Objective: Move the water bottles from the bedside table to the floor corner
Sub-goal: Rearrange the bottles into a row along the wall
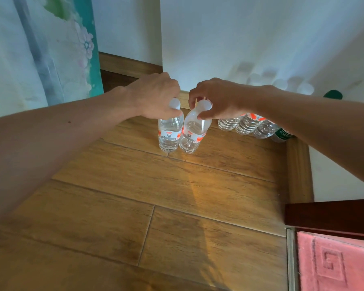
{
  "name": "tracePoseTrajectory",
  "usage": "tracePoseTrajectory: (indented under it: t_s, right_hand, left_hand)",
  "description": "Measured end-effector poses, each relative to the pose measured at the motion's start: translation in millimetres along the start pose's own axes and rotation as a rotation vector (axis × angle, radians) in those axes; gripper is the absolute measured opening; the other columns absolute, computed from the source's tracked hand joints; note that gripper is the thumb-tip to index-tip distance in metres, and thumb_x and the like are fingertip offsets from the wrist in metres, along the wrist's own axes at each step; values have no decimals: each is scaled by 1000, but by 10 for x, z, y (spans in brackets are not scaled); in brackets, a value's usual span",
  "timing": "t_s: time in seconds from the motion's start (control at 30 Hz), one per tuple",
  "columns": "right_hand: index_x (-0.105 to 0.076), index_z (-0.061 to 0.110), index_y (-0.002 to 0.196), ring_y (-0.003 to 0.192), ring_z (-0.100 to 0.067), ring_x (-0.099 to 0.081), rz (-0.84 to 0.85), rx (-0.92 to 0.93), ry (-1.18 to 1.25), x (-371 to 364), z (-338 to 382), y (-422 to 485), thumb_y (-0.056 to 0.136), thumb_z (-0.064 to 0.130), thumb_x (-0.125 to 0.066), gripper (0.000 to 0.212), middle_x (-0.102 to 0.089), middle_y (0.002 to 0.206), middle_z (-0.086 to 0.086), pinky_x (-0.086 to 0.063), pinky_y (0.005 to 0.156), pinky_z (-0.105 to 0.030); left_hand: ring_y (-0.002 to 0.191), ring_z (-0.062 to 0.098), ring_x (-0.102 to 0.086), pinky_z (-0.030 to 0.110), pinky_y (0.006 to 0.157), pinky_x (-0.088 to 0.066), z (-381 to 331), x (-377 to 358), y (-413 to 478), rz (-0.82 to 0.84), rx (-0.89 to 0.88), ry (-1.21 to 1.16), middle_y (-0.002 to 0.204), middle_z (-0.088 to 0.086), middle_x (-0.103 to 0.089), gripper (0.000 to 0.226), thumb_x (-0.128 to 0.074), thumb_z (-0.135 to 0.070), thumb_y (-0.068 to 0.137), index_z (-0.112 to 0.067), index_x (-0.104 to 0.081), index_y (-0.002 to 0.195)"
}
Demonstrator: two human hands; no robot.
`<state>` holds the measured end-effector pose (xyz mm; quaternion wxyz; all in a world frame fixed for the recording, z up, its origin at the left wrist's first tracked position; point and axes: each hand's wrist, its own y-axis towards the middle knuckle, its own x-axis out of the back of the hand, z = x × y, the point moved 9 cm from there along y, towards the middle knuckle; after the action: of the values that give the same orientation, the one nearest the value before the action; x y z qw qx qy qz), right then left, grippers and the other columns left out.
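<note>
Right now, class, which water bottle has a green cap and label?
The green bottle at the row's right end, by the wall corner; every other bottle has a white cap and orange label.

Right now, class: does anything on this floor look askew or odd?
Yes. The bottle under the right hand leans left against the upright bottle held by the left hand.

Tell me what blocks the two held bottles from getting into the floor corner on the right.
The left hand and right hand each grip a bottle by the neck. Between these and the corner stands a row of clear bottles along the wall, then a green-labelled bottle. The floor in front of that row is bare.
</note>
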<state>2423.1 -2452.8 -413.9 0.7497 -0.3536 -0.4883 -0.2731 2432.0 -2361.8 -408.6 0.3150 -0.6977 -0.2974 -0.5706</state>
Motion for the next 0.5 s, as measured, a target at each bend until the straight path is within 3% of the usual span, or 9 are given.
tracePoseTrajectory:
  t_s: [0.1, 0.27, 0.37, 0.5]
  right_hand:
    - [-60, 28, 103, 100, -13, -42, -25, -27, 11, -3, -38, 19, 84, 40, -70, 24, -51, 101, 8, -37, 81, -32]
    - [-61, 19, 111, 103, -13, -42, -76, -43, 2, 36, 2, -1, 89, 44, -65, 34, -51, 104, 6, -33, 82, -29]
    - [-59, 16, 113, 107, -19, -47, -113, -82, -12, 62, 7, -7, 89, 47, -63, 40, -59, 115, -1, -37, 83, -31]
    - [-59, 15, 116, 94, -17, -44, -124, -158, -43, 92, -31, -5, 87, 54, -63, 49, -61, 120, -4, -35, 77, -30]
  left_hand:
    - [64, 13, -55, 31, 58, -48, -4, -24, -6, 45, -47, -64, 79, 3, -65, 34, -72, -41, 82, -8, -68, 92]
    - [82, 21, -62, 43, 76, -55, 23, -58, -7, 128, -56, -97, 95, 2, -68, 33, -81, -29, 76, -16, -68, 103]
    - [85, 22, -60, 44, 80, -54, 83, -68, 3, 108, -32, -104, 97, 0, -66, 31, -79, -28, 76, -26, -66, 104]
    - [86, 20, -58, 41, 79, -52, 69, -70, -7, 95, -61, -107, 98, 2, -66, 31, -79, -24, 78, -23, -66, 106]
